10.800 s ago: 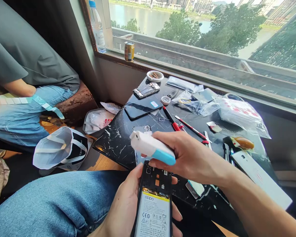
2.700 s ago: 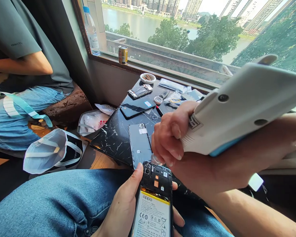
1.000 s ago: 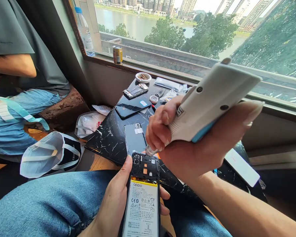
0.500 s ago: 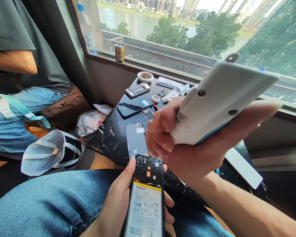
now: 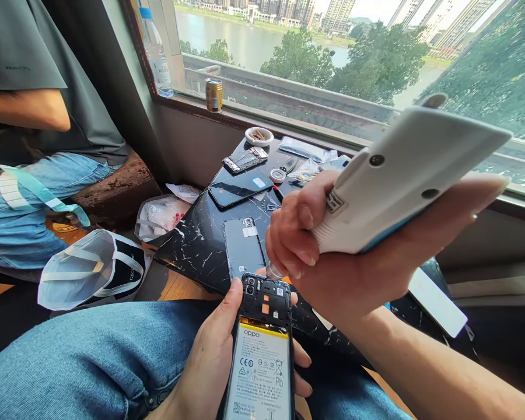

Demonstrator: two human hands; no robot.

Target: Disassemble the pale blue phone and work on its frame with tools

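My left hand (image 5: 210, 361) grips an opened phone (image 5: 262, 344) over my lap, its white battery and dark top board facing up. My right hand (image 5: 332, 256) is wrapped round a white and blue electric screwdriver (image 5: 402, 181), held tilted, with its tip (image 5: 272, 270) at the phone's top right corner. Just beyond the phone, a grey back cover (image 5: 244, 246) lies on the black marble table (image 5: 196, 245).
Farther back on the table lie a dark phone (image 5: 238, 188), a broken phone frame (image 5: 246, 159), a small dish (image 5: 259, 136), tape roll (image 5: 278, 175) and plastic bags. A can (image 5: 214, 94) and bottle (image 5: 156, 52) stand on the sill. Another person (image 5: 30, 116) sits left; bags (image 5: 91, 268) lie on the floor.
The screwdriver, earlier held level above the phone, now points down at the phone's top right corner. Over the last second hands and phone shifted only slightly.
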